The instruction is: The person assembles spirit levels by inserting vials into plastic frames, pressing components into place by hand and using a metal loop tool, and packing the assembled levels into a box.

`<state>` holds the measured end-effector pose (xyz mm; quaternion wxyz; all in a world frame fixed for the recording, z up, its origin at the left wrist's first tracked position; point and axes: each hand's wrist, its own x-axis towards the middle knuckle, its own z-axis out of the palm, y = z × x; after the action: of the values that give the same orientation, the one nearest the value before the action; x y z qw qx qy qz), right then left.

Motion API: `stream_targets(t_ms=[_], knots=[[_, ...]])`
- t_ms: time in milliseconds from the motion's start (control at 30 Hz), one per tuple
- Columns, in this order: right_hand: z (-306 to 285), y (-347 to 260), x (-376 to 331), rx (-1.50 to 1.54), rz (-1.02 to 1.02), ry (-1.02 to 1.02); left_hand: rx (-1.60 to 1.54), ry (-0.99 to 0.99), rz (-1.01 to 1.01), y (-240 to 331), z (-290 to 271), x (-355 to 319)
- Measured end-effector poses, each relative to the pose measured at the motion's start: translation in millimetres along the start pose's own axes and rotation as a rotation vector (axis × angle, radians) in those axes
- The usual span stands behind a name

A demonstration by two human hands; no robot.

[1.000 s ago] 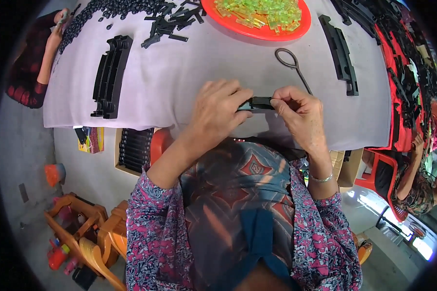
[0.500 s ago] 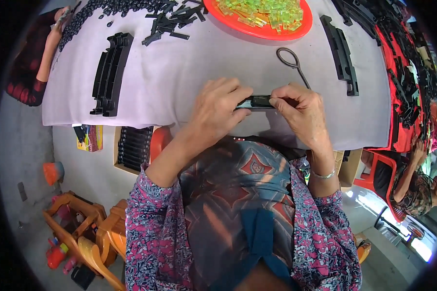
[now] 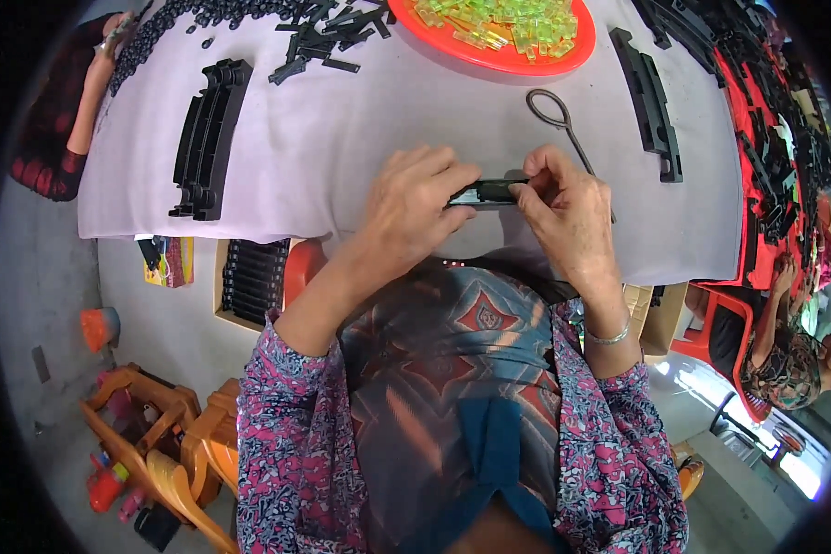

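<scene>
A small black plastic part (image 3: 497, 191) lies level between my two hands above the near edge of the table. My left hand (image 3: 422, 198) grips its left end, thumb below and fingers above, where a pale shiny strip shows. The thumb and fingers of my right hand (image 3: 568, 205) are closed at its right end; whether they hold a smaller piece there is hidden. Just beyond my right hand lies a dark metal tool with a loop handle (image 3: 552, 109), its shaft passing partly behind that hand.
On the cloth-covered table (image 3: 342, 129) stand a red dish (image 3: 489, 66) of yellow-green clear pieces, loose black strips (image 3: 328, 42), and long black plastic housings (image 3: 210, 138) (image 3: 651, 106). Black parts fill a red surface (image 3: 729, 83) at right. Another person's arm (image 3: 90, 102) is at far left, another person at right.
My right hand has shifted slightly, its fingers lifting and curling more at the part's right end. My left hand keeps its grip in place.
</scene>
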<state>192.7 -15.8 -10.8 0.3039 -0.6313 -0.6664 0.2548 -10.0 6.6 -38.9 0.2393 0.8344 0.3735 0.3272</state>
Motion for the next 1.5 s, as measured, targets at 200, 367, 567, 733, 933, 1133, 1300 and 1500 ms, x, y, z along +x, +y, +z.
stream_targets(t_ms=[200, 367, 567, 733, 933, 1133, 1300, 1500], knots=[[-2, -3, 5, -0.045, 0.029, -0.030, -0.023, -0.023, -0.015, 0, -1, 0], [-1, -3, 5, -0.067, 0.031, -0.029, -0.051, -0.016, -0.019, 1, 0, 0], [-3, -9, 7, -0.060, 0.104, -0.060, -0.067, -0.006, -0.006, -1, 1, -1], [4, -6, 5, -0.072, 0.051, 0.029, -0.065, -0.011, -0.034, -2, 2, -2], [5, -2, 3, 0.043, 0.149, 0.056, -0.055, 0.007, -0.020, -2, 3, -2], [9, 2, 0, 0.033, 0.117, 0.100, -0.066, 0.004, -0.027, -4, 4, -3], [6, -3, 2, -0.025, 0.113, 0.079, -0.067, 0.027, -0.037, -5, 5, -4], [4, -6, 3, -0.087, 0.085, 0.057, -0.082, 0.040, -0.026, -4, 5, -4]])
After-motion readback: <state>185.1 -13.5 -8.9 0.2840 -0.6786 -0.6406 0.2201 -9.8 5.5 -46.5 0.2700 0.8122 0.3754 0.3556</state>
